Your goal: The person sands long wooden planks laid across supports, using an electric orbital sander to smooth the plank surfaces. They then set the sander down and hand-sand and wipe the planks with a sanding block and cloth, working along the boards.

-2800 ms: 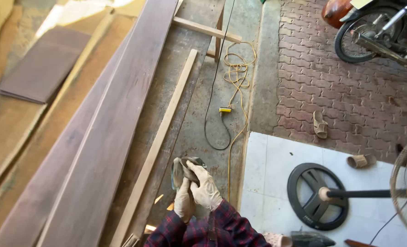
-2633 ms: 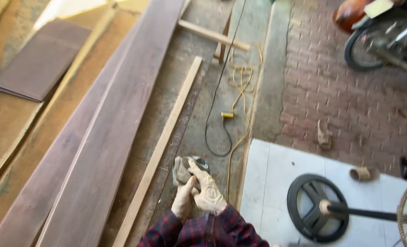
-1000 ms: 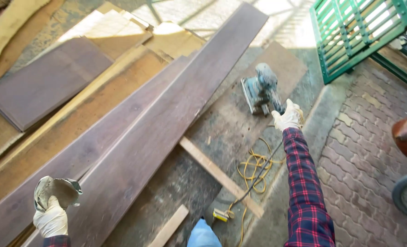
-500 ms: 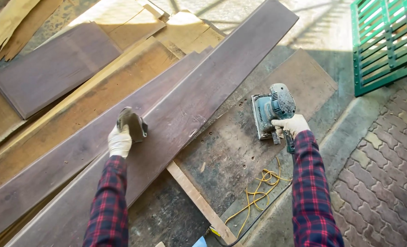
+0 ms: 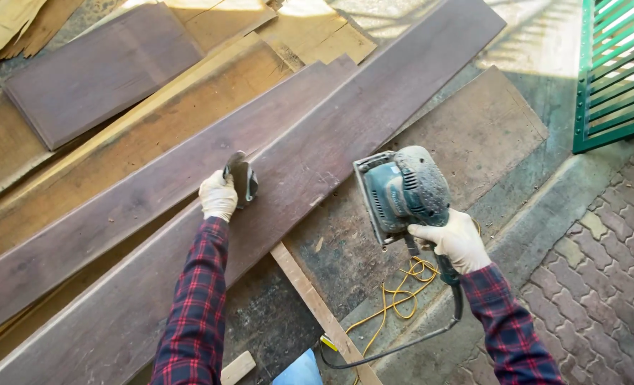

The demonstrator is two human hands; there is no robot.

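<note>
Outdoor work area: dark planks and pale boards lie stacked on a concrete floor [image 5: 488,135], with brick paving [image 5: 602,285] at the right edge and a green metal gate [image 5: 616,64] at the upper right corner.

My left hand [image 5: 218,195], gloved, is closed around a folded piece of sandpaper [image 5: 243,178] and presses it against the long dark plank [image 5: 331,142], close to that plank's left edge about midway along its length. My right hand [image 5: 456,239], also gloved, grips the handle of the electric sander [image 5: 402,191] and holds it tilted, pad facing left, just off the plank's right edge — the pad is not on the wood. Its black cord [image 5: 431,335] trails down toward a yellow cable [image 5: 395,306] on the floor.

Judged step: tool positioning ahead of machine sanding. The next move calls for the pad to sit flat on the plank face, cord kept behind the tool.

Packages, labels, signs: none legible; the sander's housing is teal-grey and dusty — any marking on it cannot be made out.
</note>
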